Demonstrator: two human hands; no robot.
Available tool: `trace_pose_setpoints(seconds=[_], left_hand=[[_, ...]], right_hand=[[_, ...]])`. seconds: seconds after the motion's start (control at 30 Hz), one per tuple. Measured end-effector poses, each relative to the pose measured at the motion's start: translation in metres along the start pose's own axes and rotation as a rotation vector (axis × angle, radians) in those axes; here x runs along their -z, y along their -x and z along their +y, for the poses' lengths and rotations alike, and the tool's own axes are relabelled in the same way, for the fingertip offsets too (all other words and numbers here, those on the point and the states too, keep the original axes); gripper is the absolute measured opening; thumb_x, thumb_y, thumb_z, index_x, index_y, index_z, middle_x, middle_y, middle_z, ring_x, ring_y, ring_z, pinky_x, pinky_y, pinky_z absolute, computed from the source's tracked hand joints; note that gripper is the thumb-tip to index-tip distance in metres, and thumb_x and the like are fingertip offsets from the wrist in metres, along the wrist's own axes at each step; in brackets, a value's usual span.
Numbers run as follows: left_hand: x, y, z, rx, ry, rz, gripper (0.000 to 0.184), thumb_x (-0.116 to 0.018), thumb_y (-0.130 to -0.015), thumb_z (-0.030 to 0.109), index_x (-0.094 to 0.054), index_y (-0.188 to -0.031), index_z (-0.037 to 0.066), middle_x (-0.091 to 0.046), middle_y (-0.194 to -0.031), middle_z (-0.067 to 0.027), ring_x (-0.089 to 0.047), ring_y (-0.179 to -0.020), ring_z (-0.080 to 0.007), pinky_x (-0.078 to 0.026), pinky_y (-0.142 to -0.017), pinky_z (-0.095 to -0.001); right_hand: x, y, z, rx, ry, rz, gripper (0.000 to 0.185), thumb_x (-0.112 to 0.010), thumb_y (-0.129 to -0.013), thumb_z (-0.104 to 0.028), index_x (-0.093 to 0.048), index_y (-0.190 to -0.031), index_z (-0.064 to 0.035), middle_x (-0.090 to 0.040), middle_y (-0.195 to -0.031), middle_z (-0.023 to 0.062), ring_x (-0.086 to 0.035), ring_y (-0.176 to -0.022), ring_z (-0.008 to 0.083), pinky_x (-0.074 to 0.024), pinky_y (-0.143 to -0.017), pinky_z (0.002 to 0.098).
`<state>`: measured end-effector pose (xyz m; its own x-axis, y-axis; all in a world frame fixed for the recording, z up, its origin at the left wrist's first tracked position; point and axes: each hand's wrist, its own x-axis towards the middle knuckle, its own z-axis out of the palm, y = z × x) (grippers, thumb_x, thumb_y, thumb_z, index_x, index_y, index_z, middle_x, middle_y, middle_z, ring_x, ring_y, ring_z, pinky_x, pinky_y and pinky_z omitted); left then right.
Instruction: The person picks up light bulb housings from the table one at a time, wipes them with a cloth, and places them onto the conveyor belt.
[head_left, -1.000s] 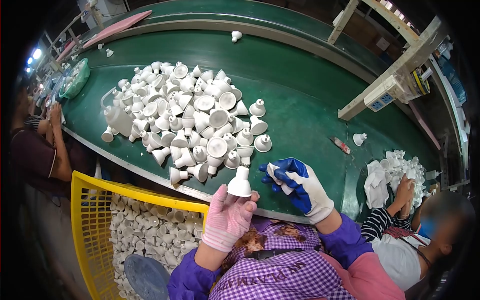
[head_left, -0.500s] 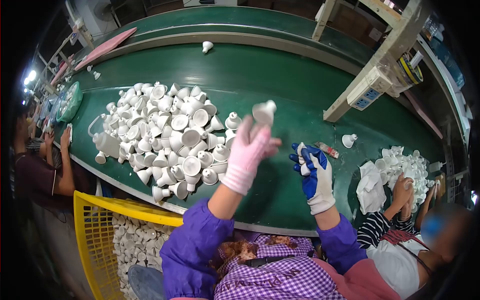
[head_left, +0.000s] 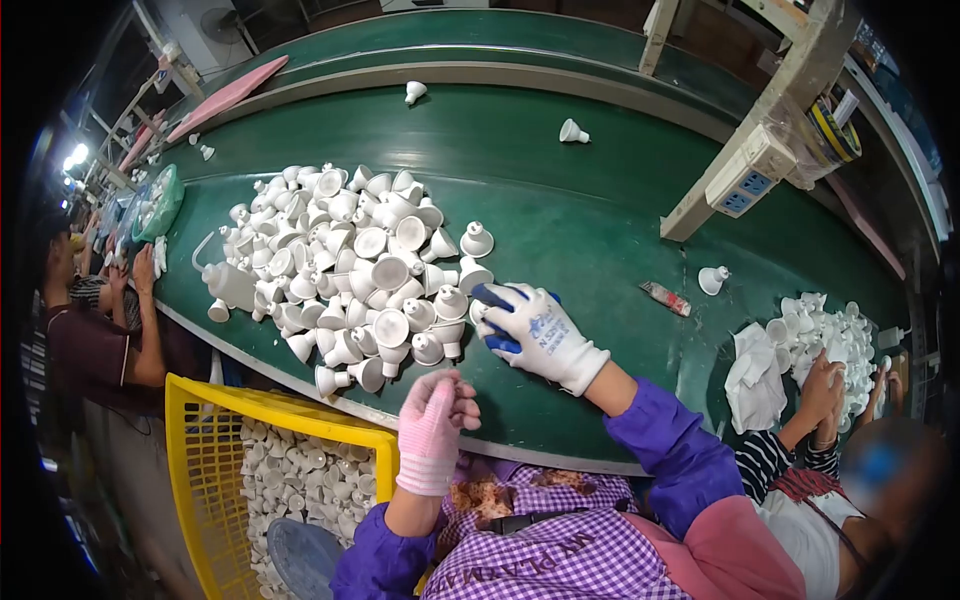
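My left hand (head_left: 437, 425), in a pink-and-white glove with bare fingertips, is over the belt's near edge. Its fingers are loosely bent, with nothing visible in them. My right hand (head_left: 540, 335), in a white glove with blue-coated fingers, reaches across to the right edge of a heap of white lamp cups (head_left: 370, 243). The fingers close around one lamp cup (head_left: 479, 313), which they partly hide. Another lamp cup (head_left: 573, 131) lies alone on the far side of the green belt (head_left: 590, 215).
A yellow crate (head_left: 285, 420) of lamp cups stands below the near edge. A white squeeze bottle (head_left: 228, 284) is left of the heap. To the right are a small red-and-white tube (head_left: 666, 298), a socket post (head_left: 745, 180) and a co-worker's hands (head_left: 822, 390) at another pile.
The lamp cup that was in the air by my left hand now lies on the far belt. My left hand has drawn back toward me. My right hand has swung left to the heap.
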<state>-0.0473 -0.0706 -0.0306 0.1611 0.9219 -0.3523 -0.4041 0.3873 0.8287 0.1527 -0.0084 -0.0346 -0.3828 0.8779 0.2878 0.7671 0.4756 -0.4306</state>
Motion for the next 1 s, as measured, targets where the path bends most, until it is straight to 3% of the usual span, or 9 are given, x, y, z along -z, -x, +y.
trace_pose_setpoints(seconds=[0.07, 0.17, 0.27, 0.4, 0.6, 0.73, 0.8, 0.93, 1.0], left_hand=[[0.005, 0.006, -0.003, 0.150, 0.115, -0.042, 0.028, -0.054, -0.095, 0.024, -0.052, -0.110, 0.000, -0.060, -0.090, -0.0115, -0.060, -0.070, -0.0165, -0.051, -0.058, -0.0257], [0.005, 0.004, -0.008, 0.275, 0.239, -0.066, 0.040, -0.052, -0.096, 0.031, -0.048, -0.119, -0.001, -0.060, -0.091, -0.0144, -0.061, -0.071, -0.0180, -0.053, -0.061, -0.0269], [0.000, 0.002, -0.008, 0.385, 0.359, -0.195, 0.051, -0.049, -0.097, 0.039, -0.045, -0.126, -0.002, -0.061, -0.094, -0.0181, -0.063, -0.073, -0.0205, -0.056, -0.066, -0.0283], [0.001, 0.001, -0.011, 0.490, 0.458, -0.394, 0.061, -0.045, -0.096, 0.047, -0.042, -0.128, -0.005, -0.060, -0.102, -0.0232, -0.066, -0.080, -0.0248, -0.057, -0.070, -0.0295], [-0.005, 0.007, -0.012, 0.511, 0.752, -0.359, 0.056, -0.044, -0.098, 0.042, -0.040, -0.128, -0.005, -0.057, -0.106, -0.0250, -0.065, -0.085, -0.0303, -0.057, -0.073, -0.0336], [-0.010, 0.011, -0.009, 0.455, 0.877, -0.402, 0.056, -0.045, -0.098, 0.041, -0.037, -0.131, -0.003, -0.054, -0.110, -0.0257, -0.062, -0.092, -0.0331, -0.056, -0.078, -0.0369], [-0.010, 0.009, -0.013, 0.423, 0.839, -0.412, 0.055, -0.046, -0.097, 0.040, -0.037, -0.131, -0.003, -0.054, -0.112, -0.0249, -0.062, -0.093, -0.0321, -0.055, -0.078, -0.0366], [-0.017, 0.011, -0.018, 0.190, 0.600, -0.383, 0.055, -0.050, -0.096, 0.038, -0.035, -0.131, -0.002, -0.051, -0.118, -0.0203, -0.059, -0.100, -0.0279, -0.055, -0.081, -0.0367], [-0.025, 0.014, -0.017, 0.097, 0.496, -0.311, 0.055, -0.050, -0.096, 0.038, -0.035, -0.131, -0.001, -0.051, -0.120, -0.0182, -0.057, -0.102, -0.0264, -0.055, -0.081, -0.0361]], right_hand=[[0.005, 0.009, -0.002, -0.017, 0.019, 0.075, 0.034, -0.072, -0.073, -0.020, -0.061, -0.104, -0.0084, -0.058, -0.120, 0.0112, -0.057, -0.106, 0.0337, -0.0469, -0.086, 0.0395], [0.023, 0.027, -0.015, -0.305, -0.658, 0.153, 0.032, -0.077, -0.067, -0.013, -0.063, -0.095, -0.0035, -0.063, -0.107, 0.0115, -0.062, -0.090, 0.0250, -0.0483, -0.082, 0.0321], [0.039, 0.043, -0.025, -0.397, -1.125, 0.060, 0.024, -0.077, -0.071, -0.011, -0.065, -0.090, -0.0022, -0.065, -0.108, 0.0071, -0.059, -0.090, 0.0151, -0.0459, -0.083, 0.0276], [0.048, 0.049, -0.032, -0.407, -1.104, -0.096, 0.020, -0.075, -0.073, -0.008, -0.065, -0.088, -0.0011, -0.064, -0.107, 0.0068, -0.056, -0.091, 0.0126, -0.0451, -0.083, 0.0265], [0.044, 0.053, -0.037, -0.609, -1.270, 0.028, 0.029, -0.068, -0.076, -0.002, -0.063, -0.104, 0.0006, -0.065, -0.101, 0.0032, -0.057, -0.081, 0.0080, -0.0457, -0.073, 0.0198], [0.052, 0.052, -0.047, -0.657, -1.277, 0.183, 0.025, -0.068, -0.080, -0.007, -0.064, -0.104, 0.0001, -0.065, -0.098, 0.0034, -0.057, -0.079, 0.0064, -0.0458, -0.069, 0.0204], [0.055, 0.053, -0.050, -0.755, -1.134, 0.047, 0.022, -0.069, -0.081, -0.012, -0.065, -0.100, -0.0005, -0.066, -0.100, 0.0034, -0.058, -0.081, 0.0068, -0.0465, -0.073, 0.0225], [0.040, 0.054, -0.055, -0.518, -0.893, 0.162, 0.027, -0.071, -0.078, -0.020, -0.066, -0.096, -0.0005, -0.065, -0.095, 0.0097, -0.062, -0.081, 0.0178, -0.0479, -0.074, 0.0296], [0.043, 0.056, -0.067, -0.539, -0.800, 0.151, 0.030, -0.073, -0.075, -0.020, -0.064, -0.096, -0.0001, -0.064, -0.098, 0.0142, -0.063, -0.086, 0.0269, -0.0490, -0.076, 0.0338]])
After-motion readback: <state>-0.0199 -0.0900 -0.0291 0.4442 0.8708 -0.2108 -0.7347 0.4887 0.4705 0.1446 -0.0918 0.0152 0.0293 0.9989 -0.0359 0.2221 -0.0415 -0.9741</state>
